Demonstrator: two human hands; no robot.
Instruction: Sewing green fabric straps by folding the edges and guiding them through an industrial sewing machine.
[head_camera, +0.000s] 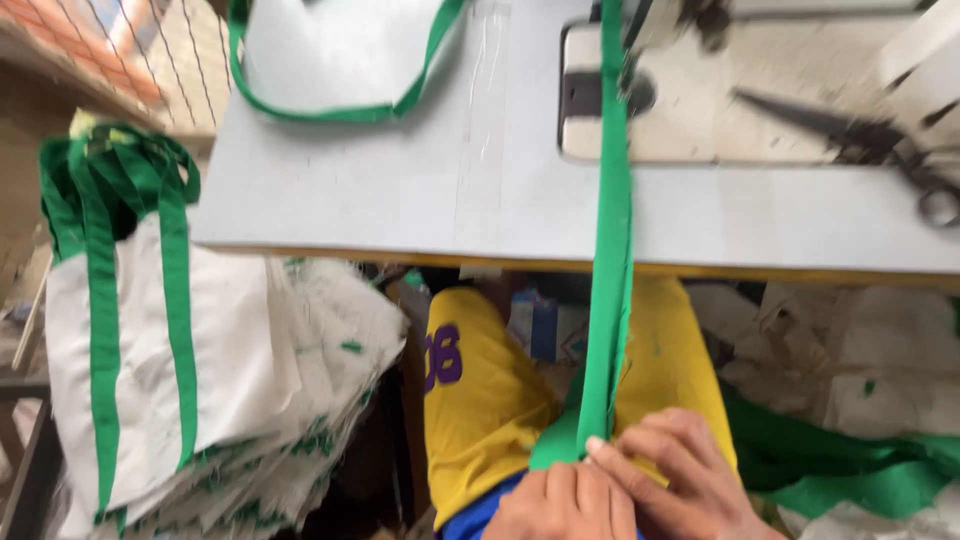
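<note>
Green webbing strap runs taut from the pinch of both hands, the left hand and the right hand closed on its lower end over the lap in yellow shorts, up and away across the pale grey sewing table to the machine bed far above the grip. Up and right of the hands, dark scissors lie on that bed, while another green strap loop rests up and left. Left of the grip a stack of white sacks with green handles stands, and right of it more green cloth lies heaped.
</note>
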